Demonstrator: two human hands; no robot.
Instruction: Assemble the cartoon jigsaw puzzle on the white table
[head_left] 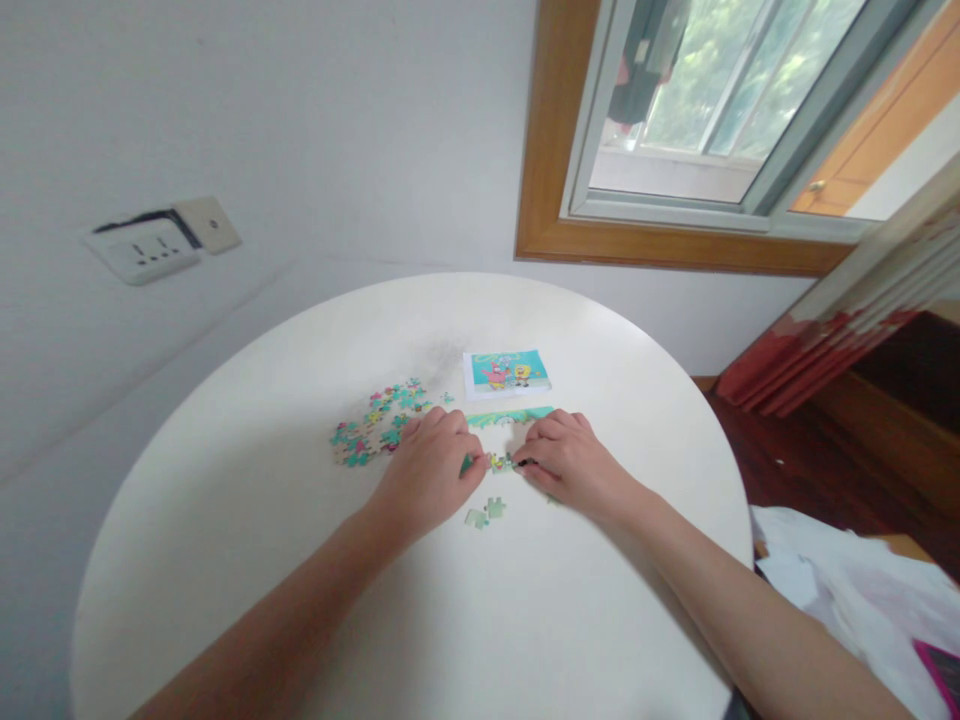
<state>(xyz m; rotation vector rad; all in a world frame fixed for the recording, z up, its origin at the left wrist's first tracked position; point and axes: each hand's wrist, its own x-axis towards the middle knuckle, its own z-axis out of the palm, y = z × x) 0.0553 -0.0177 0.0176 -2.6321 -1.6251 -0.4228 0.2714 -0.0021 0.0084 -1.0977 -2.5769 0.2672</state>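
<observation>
1. We count two hands on the round white counter (225, 560): our left hand (429, 470) and our right hand (571, 462), both knuckles-up near the counter's middle.
2. Between the fingertips of the two hands lies one small cluster of joined puzzle pieces (501, 461). Both hands pinch at it, the left from its left end, the right from its right end; how firmly they grip we cannot tell.
3. One assembled strip of green edge pieces (510, 415) lies just beyond the hands, running between them.
4. Two loose pale green pieces (484, 513) sit just in front of the left hand, touching or nearly touching each other.
5. One scattered heap of loose pieces (375, 425) lies to the left of the left hand, too many and too small to count.
6. One picture card (505, 371) with cartoon figures rests beyond the strip, apart from it.
7. On the wall we see one socket plate (144, 251) with one smaller plate beside it, and one wood-framed window (600, 240) to the right.
8. The counter's far edge meets the wall; its right edge drops off toward a dark floor. Bare counter spreads wide on the near side and to the left, and the forearms cross the near part.
</observation>
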